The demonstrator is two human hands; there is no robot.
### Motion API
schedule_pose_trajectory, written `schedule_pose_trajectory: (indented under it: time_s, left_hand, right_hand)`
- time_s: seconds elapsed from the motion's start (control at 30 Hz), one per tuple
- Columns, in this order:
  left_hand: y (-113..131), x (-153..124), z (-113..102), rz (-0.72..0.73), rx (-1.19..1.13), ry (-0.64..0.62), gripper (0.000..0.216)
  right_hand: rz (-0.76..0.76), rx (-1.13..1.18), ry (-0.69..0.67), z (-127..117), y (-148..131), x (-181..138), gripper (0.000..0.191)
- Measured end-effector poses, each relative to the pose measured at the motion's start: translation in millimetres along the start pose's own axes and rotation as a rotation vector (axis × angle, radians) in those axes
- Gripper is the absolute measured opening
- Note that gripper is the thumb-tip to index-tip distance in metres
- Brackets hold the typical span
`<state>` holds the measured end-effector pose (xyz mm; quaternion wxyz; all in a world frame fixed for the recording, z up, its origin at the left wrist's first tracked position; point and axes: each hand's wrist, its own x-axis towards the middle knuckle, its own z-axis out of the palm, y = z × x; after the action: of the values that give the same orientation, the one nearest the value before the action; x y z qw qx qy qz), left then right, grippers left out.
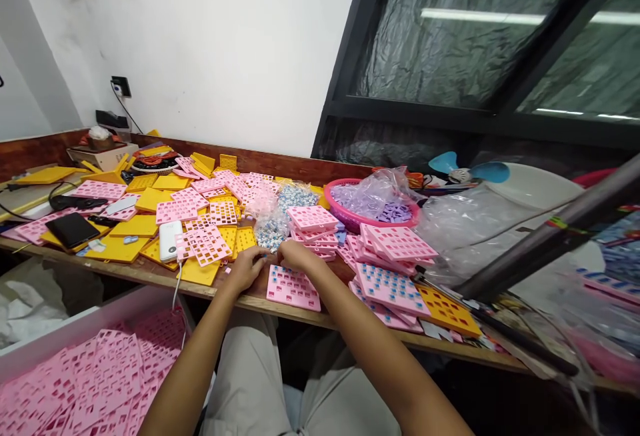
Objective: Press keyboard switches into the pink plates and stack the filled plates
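Observation:
A pink panel with square holes [294, 291] lies flat at the table's front edge, a few small blue pieces set along its far and left sides. Just left of it is my left hand [248, 268], thumb and fingers curled together; what they hold is too small to name. My right hand [297, 256] reaches over the panel's far edge, its fingers bent down and closed, their tips mostly hidden. Beyond both hands is a heap of small blue and white pieces [273, 231], partly in clear plastic. Behind my right hand stands a stack of pink panels [313, 218].
More pink panels with blue pieces [393, 289] are stacked at the right, near a yellow panel [447, 309]. A pink basket [350, 219] holds purple pieces. Left are a white power bank [171, 241] with a cable and scattered yellow panels [135, 226]. A metal pole [540, 233] slants across the right.

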<state>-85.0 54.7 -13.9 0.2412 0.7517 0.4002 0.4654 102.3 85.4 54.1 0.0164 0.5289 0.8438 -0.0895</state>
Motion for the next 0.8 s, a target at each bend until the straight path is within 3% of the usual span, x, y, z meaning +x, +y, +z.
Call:
schedule_pose_trajectory:
  time_s: [0.23,0.47,0.53,0.67,0.8]
  left_hand:
    - [-4,0,5,0.003,-0.028,-0.019,0.030]
    - [1,3,0,0.094,0.026,0.062,0.019]
    - [1,3,-1,0.081,0.046,0.095,0.019]
    - [-1,1,-1,0.052,0.012,0.086,0.025]
    - [9,1,3,0.012,-0.102,0.014,0.028]
  right_hand:
    - [-0.041,0.090,0.048,7,5,-2,0.023]
    - [-0.071,0.156,0.090,4,-2,10,0.017]
    - [-0.125,0.280,0.150,1,1,4,0.019]
    - [-0.287,0.782,0.333,10,21,-33,0.026]
    - [-0.180,1.007,0.414,32,42,-74,0.039]
